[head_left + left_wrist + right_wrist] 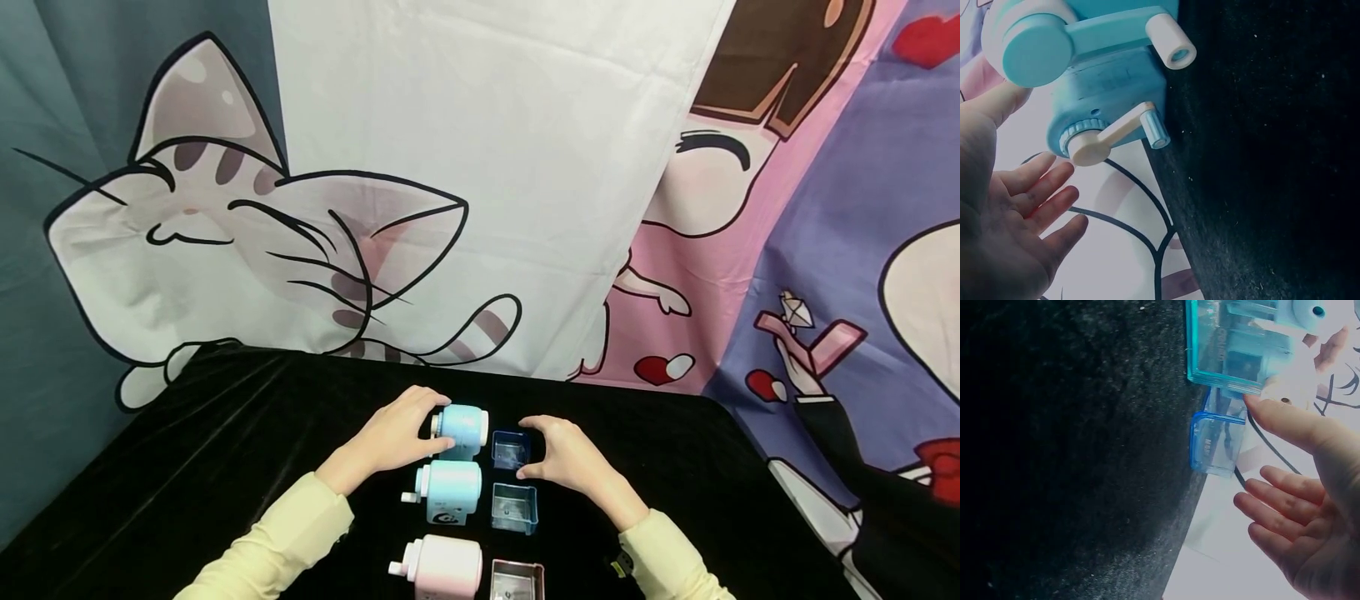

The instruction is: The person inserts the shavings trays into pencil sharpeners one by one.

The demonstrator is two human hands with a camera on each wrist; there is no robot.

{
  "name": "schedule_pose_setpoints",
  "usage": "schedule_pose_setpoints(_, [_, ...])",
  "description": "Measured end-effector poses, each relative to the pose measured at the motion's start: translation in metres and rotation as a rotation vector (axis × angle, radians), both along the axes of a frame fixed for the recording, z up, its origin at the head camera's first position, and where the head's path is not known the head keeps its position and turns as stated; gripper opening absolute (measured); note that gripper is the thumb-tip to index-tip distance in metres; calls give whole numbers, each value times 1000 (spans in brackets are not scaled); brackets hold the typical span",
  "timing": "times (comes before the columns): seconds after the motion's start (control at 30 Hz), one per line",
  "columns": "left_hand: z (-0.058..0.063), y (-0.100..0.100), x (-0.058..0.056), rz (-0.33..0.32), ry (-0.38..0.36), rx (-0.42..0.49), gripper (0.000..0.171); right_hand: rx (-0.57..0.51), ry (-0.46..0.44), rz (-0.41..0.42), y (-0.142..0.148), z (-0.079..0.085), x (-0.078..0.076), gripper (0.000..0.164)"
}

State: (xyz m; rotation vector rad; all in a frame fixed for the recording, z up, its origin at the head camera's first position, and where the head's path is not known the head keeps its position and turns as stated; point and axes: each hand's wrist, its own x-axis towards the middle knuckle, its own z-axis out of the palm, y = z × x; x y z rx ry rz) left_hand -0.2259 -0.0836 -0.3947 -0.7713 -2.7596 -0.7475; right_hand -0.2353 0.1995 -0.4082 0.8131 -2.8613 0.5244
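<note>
Three hand-crank pencil sharpeners stand in a row: a blue sharpener (pixel 463 427) farthest off, a light turquoise sharpener (pixel 454 487) in the middle and a pink sharpener (pixel 447 567) nearest. My left hand (pixel 401 429) is at the crank side of the blue one, thumb and fingers spread to either side of it. In the left wrist view its fingers (pixel 1054 194) are loosely bent beside the crank (pixel 1125 128). To the right, my right hand (pixel 562 452) is spread beside a dark blue clear drawer (pixel 511 450), fingers relaxed with nothing gripped.
A turquoise clear drawer (pixel 514 508) and a pink clear drawer (pixel 517 579) line up in front of the dark blue one, each beside its like-coloured sharpener. Black cloth (pixel 300 433) covers the table. A printed curtain (pixel 480 167) hangs behind its far edge.
</note>
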Motion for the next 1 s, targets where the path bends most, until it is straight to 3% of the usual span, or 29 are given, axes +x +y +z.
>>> schedule_pose_setpoints(0.6, [-9,10,-14,-55,-23,-16,59,-43,-67,31,1,-11,-9,69])
schedule_pose_setpoints(1.0, [-14,18,-20,-110,-77,32,64,-79,-117,43,-1,-13,-12,63])
